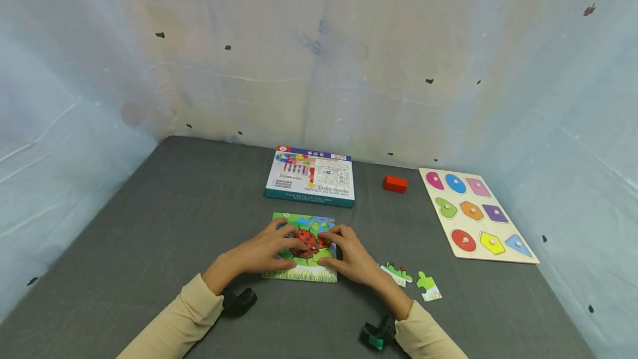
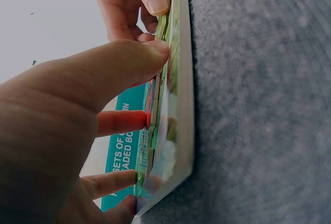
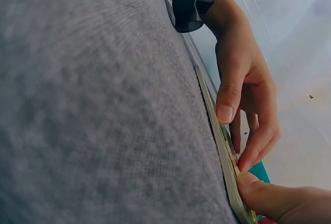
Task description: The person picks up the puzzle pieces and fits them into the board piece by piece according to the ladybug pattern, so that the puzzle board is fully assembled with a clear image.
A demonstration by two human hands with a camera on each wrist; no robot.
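A ladybug jigsaw puzzle lies in its flat board on the grey table, with red spotted and green pieces showing. My left hand is spread over its left part, fingertips and thumb pressing on the pieces. Over the right part, my right hand pinches a puzzle piece with red and green on it between thumb and fingers. In the left wrist view, the left thumb rests on the puzzle's near edge, close to the right thumb. Fingers partly hide the picture.
Two loose places of jigsaw pieces show right of the board: one group beside the right wrist and a single piece. Behind stands a boxed bead set. A red block and a wooden shape board lie farther right.
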